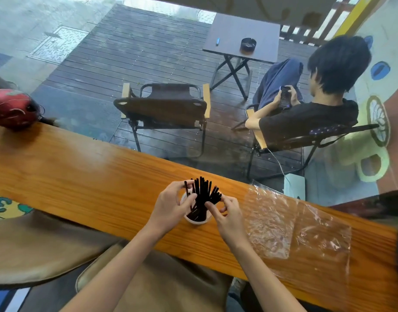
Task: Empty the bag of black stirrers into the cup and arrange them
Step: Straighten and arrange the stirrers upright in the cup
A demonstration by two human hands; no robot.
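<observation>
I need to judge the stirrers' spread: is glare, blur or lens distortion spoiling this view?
Head view: the black plastic stirrers in the white cup are sharp; glare sheens the orange wooden counter and the crinkled clear plastic bag; wide-angle bending curves the counter's edges; window reflections haze the right side.

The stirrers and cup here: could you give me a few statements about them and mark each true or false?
1. The black stirrers stand in the cup. True.
2. The clear plastic bag lies flat on the wooden counter, to the right of the cup. True.
3. The left hand rests flat on the counter. False: it pinches a stirrer at the cup.
4. The right hand holds the bag. False: its fingers are at the stirrers.
5. The cup lies tipped over. False: it stands upright.
</observation>
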